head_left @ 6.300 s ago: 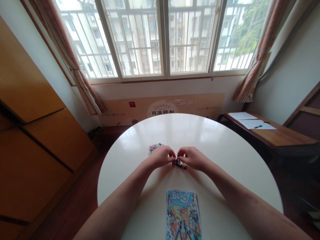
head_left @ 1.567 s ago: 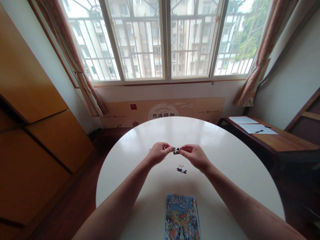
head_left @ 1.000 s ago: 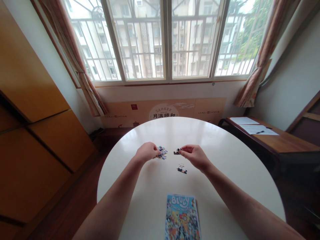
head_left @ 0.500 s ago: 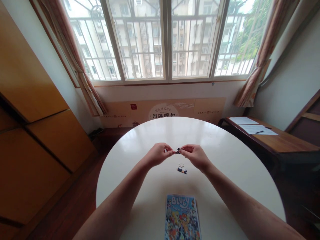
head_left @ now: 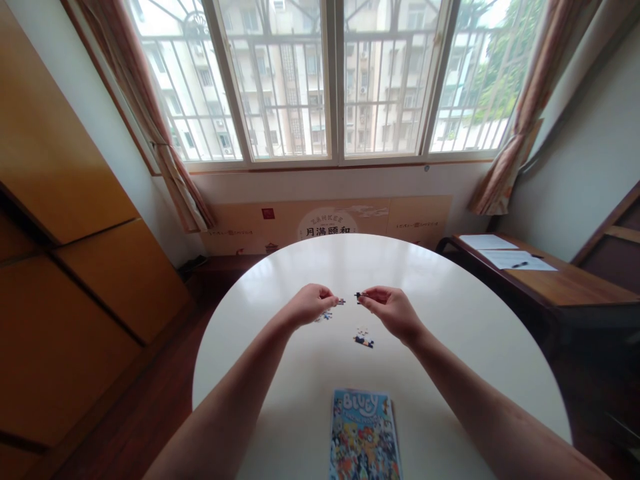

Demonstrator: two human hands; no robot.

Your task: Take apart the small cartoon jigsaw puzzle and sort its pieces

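Observation:
Over the middle of the table, my left hand pinches a small jigsaw piece by its edge. Facing it across a narrow gap, my right hand grips a dark jigsaw piece between thumb and fingers. Just below the left fingers lie some blue and white jigsaw pieces, partly hidden by that hand. A small joined group of jigsaw pieces, white, black and orange, rests on the table nearer to me, between my forearms.
The round white table holds a colourful Bluey box or booklet at its near side. Beyond the table's right edge stands a wooden side table with papers and a pen. A brown cabinet is at the left.
The two pieces, which met between my hands, are now apart. My left hand has drawn slightly to the left, and the blue and white pieces beneath it show more.

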